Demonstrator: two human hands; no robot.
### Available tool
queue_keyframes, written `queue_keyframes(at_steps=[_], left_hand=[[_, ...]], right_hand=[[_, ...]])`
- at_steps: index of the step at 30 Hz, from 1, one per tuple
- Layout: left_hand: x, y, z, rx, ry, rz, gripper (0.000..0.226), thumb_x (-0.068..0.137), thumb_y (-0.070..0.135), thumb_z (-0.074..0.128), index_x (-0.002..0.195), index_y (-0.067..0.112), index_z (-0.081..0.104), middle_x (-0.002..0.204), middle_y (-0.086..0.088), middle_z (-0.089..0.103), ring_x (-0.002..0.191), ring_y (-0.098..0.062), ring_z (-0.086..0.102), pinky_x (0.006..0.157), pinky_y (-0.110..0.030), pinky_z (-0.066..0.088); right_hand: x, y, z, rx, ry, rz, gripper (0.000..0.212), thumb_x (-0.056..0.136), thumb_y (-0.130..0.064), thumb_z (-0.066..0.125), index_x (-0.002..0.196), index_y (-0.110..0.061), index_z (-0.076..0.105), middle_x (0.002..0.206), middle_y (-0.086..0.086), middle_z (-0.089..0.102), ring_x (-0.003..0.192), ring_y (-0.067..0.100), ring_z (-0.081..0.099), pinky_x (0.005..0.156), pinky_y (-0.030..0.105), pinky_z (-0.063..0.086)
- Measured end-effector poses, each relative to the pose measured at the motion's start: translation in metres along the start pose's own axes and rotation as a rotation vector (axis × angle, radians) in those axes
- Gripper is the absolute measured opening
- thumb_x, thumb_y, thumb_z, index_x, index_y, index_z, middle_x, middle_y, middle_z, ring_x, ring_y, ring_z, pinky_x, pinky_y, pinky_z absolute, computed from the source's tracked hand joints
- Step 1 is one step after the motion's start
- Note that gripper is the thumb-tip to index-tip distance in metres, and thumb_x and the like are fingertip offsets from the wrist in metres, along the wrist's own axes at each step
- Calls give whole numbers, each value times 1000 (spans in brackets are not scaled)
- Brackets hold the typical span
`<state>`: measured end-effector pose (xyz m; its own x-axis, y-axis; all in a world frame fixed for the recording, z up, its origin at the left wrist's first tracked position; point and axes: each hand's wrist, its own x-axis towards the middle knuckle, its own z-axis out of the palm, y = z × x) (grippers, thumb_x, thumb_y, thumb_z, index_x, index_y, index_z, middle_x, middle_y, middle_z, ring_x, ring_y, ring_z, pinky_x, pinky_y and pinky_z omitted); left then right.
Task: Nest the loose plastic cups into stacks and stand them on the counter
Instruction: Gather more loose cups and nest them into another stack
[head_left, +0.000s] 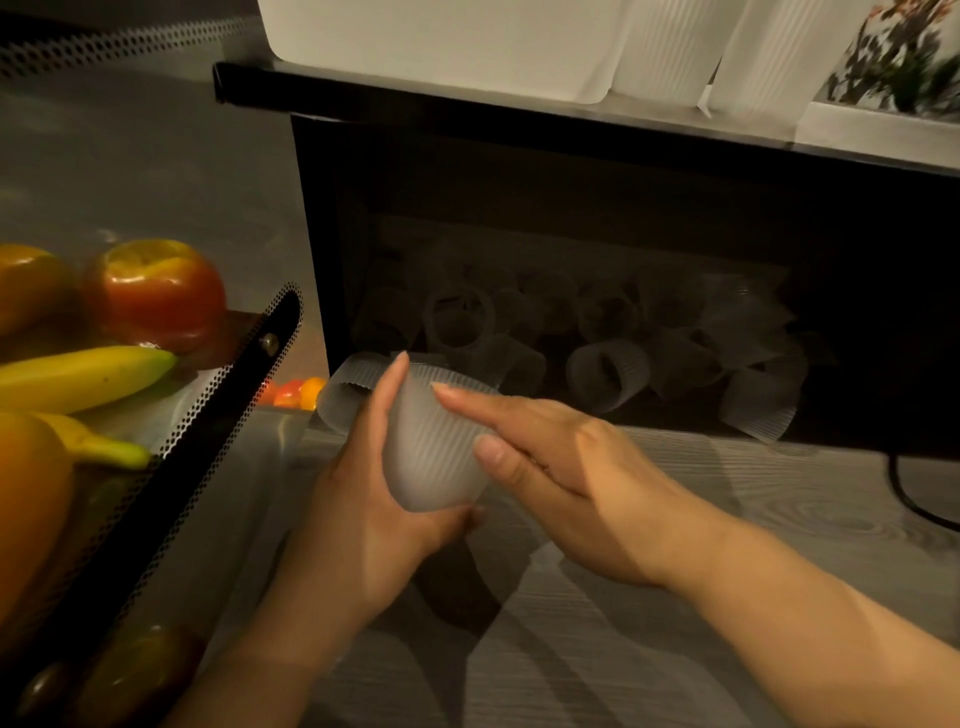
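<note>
Ribbed translucent plastic cup, lying on its side over near counter, cradled by left hand w/ fingers curled round base, right hand fingers straight on wall; prob. light, thin, crushable, so grip near rim; loose cups fill dark open-fronted box beyond.

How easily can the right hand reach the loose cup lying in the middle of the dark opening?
Probably yes. The right hand only rests straight fingers on the held cup, and the loose cup lies just beyond it with nothing between.
</note>
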<state>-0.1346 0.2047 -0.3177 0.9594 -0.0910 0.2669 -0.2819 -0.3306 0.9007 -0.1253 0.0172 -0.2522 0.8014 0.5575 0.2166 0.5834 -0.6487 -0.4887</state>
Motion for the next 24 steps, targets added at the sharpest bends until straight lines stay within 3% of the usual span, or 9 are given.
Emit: queue_keyframes(at_steps=[2, 4, 6, 9, 12, 14, 19, 22, 24], left_hand=[[-1, -1, -4, 33, -9, -25, 120, 61, 29, 92, 140, 69, 10, 115, 58, 36, 110, 21, 47, 89, -26, 49], [-2, -2, -8, 92, 17, -44, 117, 59, 28, 92, 134, 74, 15, 117, 51, 42, 110, 8, 54, 90, -34, 53], [-2, -2, -10, 152, 55, -70, 110, 53, 31, 94, 124, 74, 23, 114, 45, 42, 105, -1, 55, 86, -41, 55], [-5, -5, -12, 198, 64, -104, 103, 52, 35, 94, 116, 72, 22, 114, 40, 34, 104, -9, 51, 85, -43, 54], [-8, -6, -12, 260, 65, -93, 105, 56, 37, 92, 115, 76, 15, 114, 31, 37, 110, -10, 49, 86, -38, 52], [-7, -6, -11, 290, 71, -82, 112, 58, 37, 91, 123, 78, 10, 128, 31, 34, 119, -5, 43, 95, -35, 47], [-3, -3, -10, 326, 33, -135, 127, 62, 37, 89, 128, 78, -12, 146, 24, 33, 130, -1, 36, 100, -24, 35], [-1, -1, -9, 345, 26, -166, 132, 62, 36, 89, 128, 75, -18, 150, 13, 39, 128, -10, 44, 94, -24, 39], [1, -1, -7, 362, 16, -167, 136, 60, 38, 90, 129, 74, -21, 148, 9, 43, 125, -13, 48, 95, -27, 43]], right_hand=[[4, -6, -2, 251, -175, 71, 44, 100, -49, 32, 143, -49, 36, 134, -29, 50, 120, -17, 43, 106, 15, 36], [12, -10, -3, 488, -230, 127, 41, 97, -44, 36, 136, -43, 48, 107, -37, 58, 93, -17, 53, 91, 10, 42], [23, 0, 2, 551, -7, 203, 30, 99, -36, 45, 124, -36, 61, 90, -33, 65, 71, -5, 56, 72, 15, 48], [49, 40, 14, 364, 444, 554, 26, 94, -35, 60, 119, -32, 66, 100, -13, 70, 82, 3, 64, 74, 32, 56], [72, 62, 23, 617, 470, 980, 39, 93, -31, 63, 127, -13, 53, 86, 6, 65, 68, 15, 64, 62, 30, 58], [82, 67, 29, 910, 451, 1094, 33, 95, -18, 60, 124, -4, 51, 77, 8, 64, 55, 11, 60, 51, 22, 52], [84, 73, 22, 1137, 586, 1112, 41, 97, -6, 55, 136, -5, 42, 96, 15, 69, 69, 16, 72, 52, 21, 57], [62, 62, -1, 943, 567, 976, 30, 99, -11, 53, 127, -8, 43, 96, 9, 65, 57, 13, 65, 38, 17, 44], [43, 54, -14, 787, 554, 767, 44, 98, -9, 54, 139, -12, 40, 105, 5, 66, 53, 9, 65, 38, 17, 43]])
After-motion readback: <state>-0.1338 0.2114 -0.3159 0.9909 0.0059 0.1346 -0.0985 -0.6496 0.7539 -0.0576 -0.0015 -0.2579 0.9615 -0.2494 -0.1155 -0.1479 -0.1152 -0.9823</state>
